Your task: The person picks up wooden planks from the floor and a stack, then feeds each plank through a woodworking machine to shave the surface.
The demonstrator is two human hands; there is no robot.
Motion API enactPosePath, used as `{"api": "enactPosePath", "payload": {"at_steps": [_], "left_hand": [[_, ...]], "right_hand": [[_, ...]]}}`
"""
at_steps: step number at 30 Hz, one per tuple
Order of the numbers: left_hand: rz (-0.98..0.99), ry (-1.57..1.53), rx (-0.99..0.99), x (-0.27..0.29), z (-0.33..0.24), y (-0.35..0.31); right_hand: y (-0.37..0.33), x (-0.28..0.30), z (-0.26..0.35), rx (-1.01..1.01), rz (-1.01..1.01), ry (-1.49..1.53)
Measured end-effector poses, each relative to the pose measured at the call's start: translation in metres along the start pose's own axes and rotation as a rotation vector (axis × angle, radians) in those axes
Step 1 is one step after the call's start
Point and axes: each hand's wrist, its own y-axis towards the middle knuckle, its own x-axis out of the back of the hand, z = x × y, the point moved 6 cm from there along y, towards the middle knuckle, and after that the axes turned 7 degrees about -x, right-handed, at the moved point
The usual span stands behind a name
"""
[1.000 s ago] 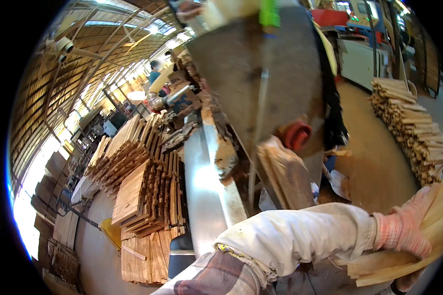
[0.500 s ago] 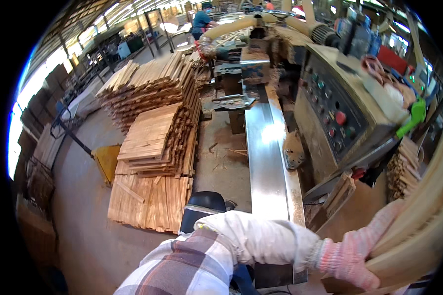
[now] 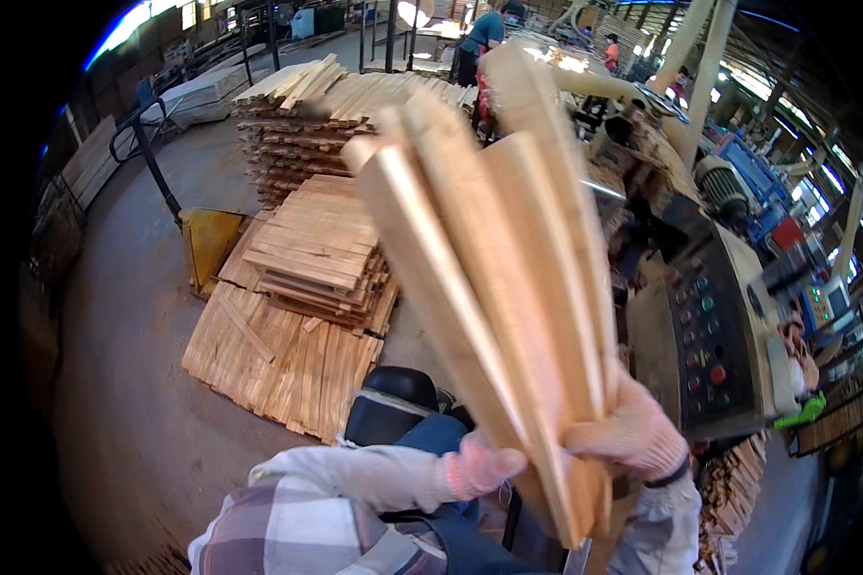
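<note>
A fanned bundle of several wooden strips (image 3: 508,287) stands tilted in front of me, its upper ends blurred by motion. On its right side my right hand (image 3: 638,431), in a pink-and-white knit glove, is closed around the lower part, with the thumb across the wood. My left hand (image 3: 484,467), gloved alike, presses against the bundle's lower left edge; its thumb shows and the other fingers are hidden behind the strips. The bundle covers most of the machine's metal bed. To the right, the machine's control panel (image 3: 705,335) carries coloured buttons.
Stacked wooden strips (image 3: 316,230) lie at the left on a pallet jack with a yellow body (image 3: 209,247) and a dark handle. More strips (image 3: 734,484) are piled at lower right. A person in a blue-green shirt (image 3: 482,36) stands far back.
The wooden strips have come from the right edge to the middle, raised and fanned. My left hand has moved left with them, my right hand has come into view, and the view has turned right.
</note>
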Motion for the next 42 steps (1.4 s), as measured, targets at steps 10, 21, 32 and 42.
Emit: {"api": "enactPosePath", "payload": {"at_steps": [10, 21, 32, 42], "left_hand": [[-0.804, 0.502, -0.216, 0.342, -0.135, 0.116], [-1.823, 1.621, 0.583, 0.803, -0.184, 0.166], [-1.555, 1.368, 0.243, 0.623, -0.132, 0.228], [-0.003, 1.438, 0.574, 0.542, 0.127, 0.376]], "right_hand": [[0.444, -0.18, 0.144, 0.221, 0.529, -0.484], [0.855, -0.267, 0.032, 0.081, 0.515, -0.903], [0.829, -0.176, 0.029, -0.129, 0.524, -0.138], [0.651, -0.028, 0.032, -0.012, 0.377, -0.065]]}}
